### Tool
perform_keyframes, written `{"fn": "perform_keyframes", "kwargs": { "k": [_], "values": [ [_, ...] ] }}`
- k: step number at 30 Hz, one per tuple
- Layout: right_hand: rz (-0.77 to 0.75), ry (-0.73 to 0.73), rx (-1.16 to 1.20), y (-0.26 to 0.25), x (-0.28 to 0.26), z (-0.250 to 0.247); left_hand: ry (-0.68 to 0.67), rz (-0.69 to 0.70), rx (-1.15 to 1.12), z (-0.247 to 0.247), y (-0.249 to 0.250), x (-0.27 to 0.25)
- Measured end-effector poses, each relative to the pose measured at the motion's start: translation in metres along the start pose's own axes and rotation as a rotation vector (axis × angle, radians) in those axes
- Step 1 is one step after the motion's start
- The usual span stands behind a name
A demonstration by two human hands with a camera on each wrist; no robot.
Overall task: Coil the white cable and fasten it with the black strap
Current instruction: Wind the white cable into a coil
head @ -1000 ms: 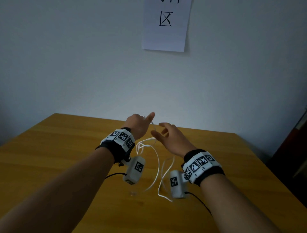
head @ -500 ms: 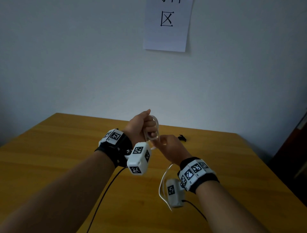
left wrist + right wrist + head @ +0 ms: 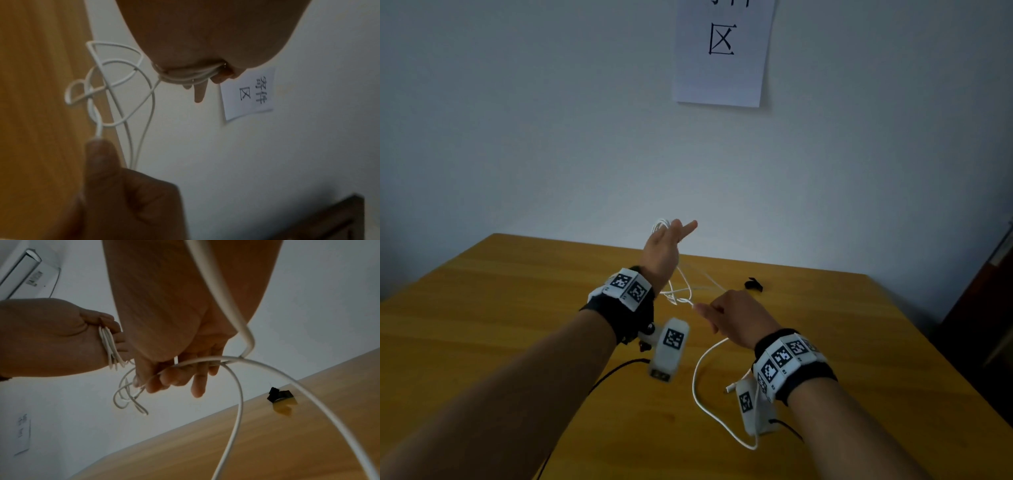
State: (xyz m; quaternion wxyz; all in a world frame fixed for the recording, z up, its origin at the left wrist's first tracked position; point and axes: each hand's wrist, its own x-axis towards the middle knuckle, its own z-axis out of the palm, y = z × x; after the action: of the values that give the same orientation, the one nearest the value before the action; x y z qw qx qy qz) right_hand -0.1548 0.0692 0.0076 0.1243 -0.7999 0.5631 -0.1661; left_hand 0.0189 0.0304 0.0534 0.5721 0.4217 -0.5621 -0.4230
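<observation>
The white cable [image 3: 693, 377] is wound in several turns round my left hand [image 3: 666, 245], which is raised above the table with the index finger pointing out. In the left wrist view the turns [image 3: 185, 77] cross the palm and are caught at the thumb. My right hand [image 3: 732, 317] is lower and to the right and pinches the cable [image 3: 197, 361] in curled fingers. Loose loops [image 3: 115, 84] hang between the two hands. The free tail sags to the table and ends in a plug [image 3: 730, 389]. The black strap [image 3: 753, 284] [image 3: 279, 395] lies on the table beyond my right hand.
The wooden table [image 3: 500, 308] runs up to a white wall with a paper sign [image 3: 722, 51]. Dark furniture [image 3: 989, 308] stands past the table's right edge. Black wrist-camera leads [image 3: 616, 370] trail over the near side of the table.
The hands, close together half a second ago, have drawn apart: the left rose and opened its index finger, the right dropped to the right, stretching cable between them. The tail is shorter.
</observation>
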Motion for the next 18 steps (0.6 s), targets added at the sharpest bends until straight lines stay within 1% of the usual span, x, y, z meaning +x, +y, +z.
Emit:
{"fn": "perform_keyframes", "kwargs": {
  "k": [1,3,7,9,10,11,13,15,16,18],
  "values": [
    [-0.002,0.008,-0.03,0.001,0.0,0.0,0.004,0.039,0.109,0.002,-0.001,-0.001],
    [0.008,0.022,-0.079,0.001,0.001,-0.001,-0.048,0.116,0.293,0.006,-0.002,-0.006],
    [0.066,-0.02,-0.186,0.002,0.004,-0.006,-0.157,0.302,0.84,0.008,-0.003,-0.016],
    [0.105,-0.034,-0.182,0.005,0.005,-0.008,-0.181,0.344,0.987,0.009,-0.004,-0.017],
    [0.127,-0.021,-0.171,0.006,0.006,-0.008,-0.197,0.347,0.996,0.009,-0.004,-0.018],
    [0.151,0.013,-0.154,0.007,0.006,-0.008,-0.218,0.329,0.951,0.01,-0.004,-0.018],
    [0.215,0.129,-0.027,0.008,0.007,-0.007,-0.231,0.249,0.734,0.013,-0.002,-0.019],
    [0.265,0.236,0.144,0.007,0.006,-0.009,-0.184,0.189,0.531,0.016,0.005,-0.018],
    [0.27,0.25,0.145,0.007,0.006,-0.01,-0.162,0.162,0.456,0.016,0.009,-0.017],
    [0.27,0.22,-0.009,0.011,0.006,-0.01,-0.114,0.104,0.351,0.017,0.013,-0.014]
  ]
}}
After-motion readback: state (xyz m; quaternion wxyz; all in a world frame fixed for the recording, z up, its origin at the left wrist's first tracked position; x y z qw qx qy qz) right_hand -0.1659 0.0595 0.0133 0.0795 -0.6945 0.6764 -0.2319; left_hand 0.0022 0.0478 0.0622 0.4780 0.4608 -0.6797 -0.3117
